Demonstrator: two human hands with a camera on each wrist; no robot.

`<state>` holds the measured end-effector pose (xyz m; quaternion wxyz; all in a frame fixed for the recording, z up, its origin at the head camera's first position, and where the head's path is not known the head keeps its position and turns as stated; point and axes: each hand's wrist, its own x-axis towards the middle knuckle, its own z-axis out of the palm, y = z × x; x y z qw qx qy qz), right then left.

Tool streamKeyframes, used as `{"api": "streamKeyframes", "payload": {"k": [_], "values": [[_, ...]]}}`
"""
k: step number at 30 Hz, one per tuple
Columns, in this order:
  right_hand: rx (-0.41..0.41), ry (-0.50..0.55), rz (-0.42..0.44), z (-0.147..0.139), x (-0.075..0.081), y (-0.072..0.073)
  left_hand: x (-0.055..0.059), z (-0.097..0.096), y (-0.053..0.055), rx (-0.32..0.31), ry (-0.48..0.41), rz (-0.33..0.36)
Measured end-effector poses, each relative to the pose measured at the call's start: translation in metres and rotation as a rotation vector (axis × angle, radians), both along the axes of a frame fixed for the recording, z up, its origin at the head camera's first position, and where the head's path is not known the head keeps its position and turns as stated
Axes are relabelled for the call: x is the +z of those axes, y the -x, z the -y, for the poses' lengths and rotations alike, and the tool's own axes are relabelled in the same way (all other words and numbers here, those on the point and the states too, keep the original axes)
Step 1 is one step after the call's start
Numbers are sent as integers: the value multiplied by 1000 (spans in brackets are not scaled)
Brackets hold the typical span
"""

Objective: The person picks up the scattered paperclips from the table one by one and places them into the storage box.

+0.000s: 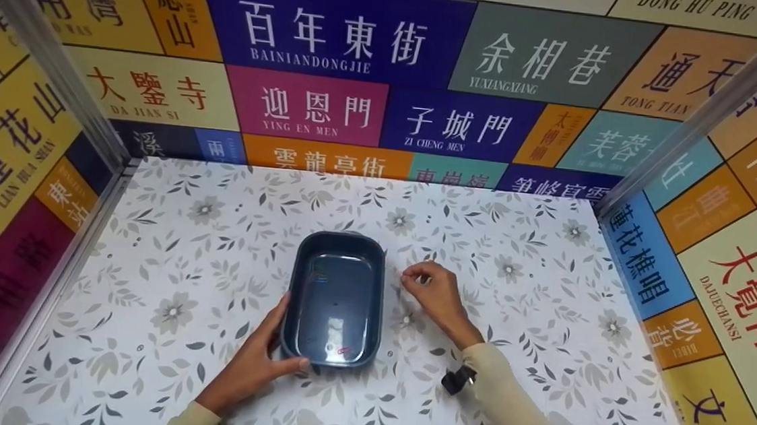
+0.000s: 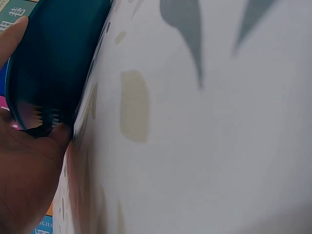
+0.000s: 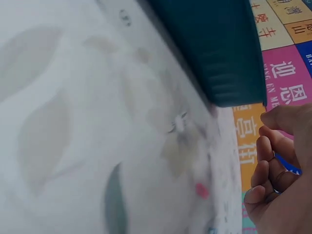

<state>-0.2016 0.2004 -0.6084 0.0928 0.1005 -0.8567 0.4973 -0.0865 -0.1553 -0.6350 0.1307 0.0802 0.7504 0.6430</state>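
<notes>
A dark blue rectangular container (image 1: 335, 304) with rounded corners and an open top stands on the patterned surface. My left hand (image 1: 262, 359) grips its near left corner, thumb on the near rim and fingers along the left side. The left wrist view shows the thumb of the left hand (image 2: 29, 165) against the container wall (image 2: 58, 58). A small red piece (image 1: 343, 350) lies inside at the near end, and thin coloured pieces (image 1: 319, 274) lie towards the far left. Right of the container is my right hand (image 1: 436, 295), fingers loosely curled, thumb and index tips close together, nothing visible between them.
The white tabletop (image 1: 179, 251) bears a grey leaf and flower print. Colourful panels (image 1: 319, 106) with place names stand behind it and at both sides, with metal posts (image 1: 66, 59) at the corners. A black device (image 1: 458, 379) sits at the right wrist.
</notes>
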Motion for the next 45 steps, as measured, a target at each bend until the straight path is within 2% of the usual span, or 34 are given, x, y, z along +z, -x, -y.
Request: {"api": "streamKeyframes", "payload": {"k": [3,8,21,26,35,45], "values": [[-13,-12,23,-7,-7,-4,-1,0,0,-1,0,13],[-46,-35,11,-17,-17,-9,-1,0,0,1,-11,48],[-106,-68,-48,-33,-34,-18,-2,-1,0,11,-14,33],[-87,-54,-73,-38,-37,-21,-1,-1,-1,15,-13,34],[-34,-153,-165,-48,-49,-26,0,0,-2,2,2,30],[23,-182,-136,-55,-50,-30,0,1,0,-2,1,22]]}}
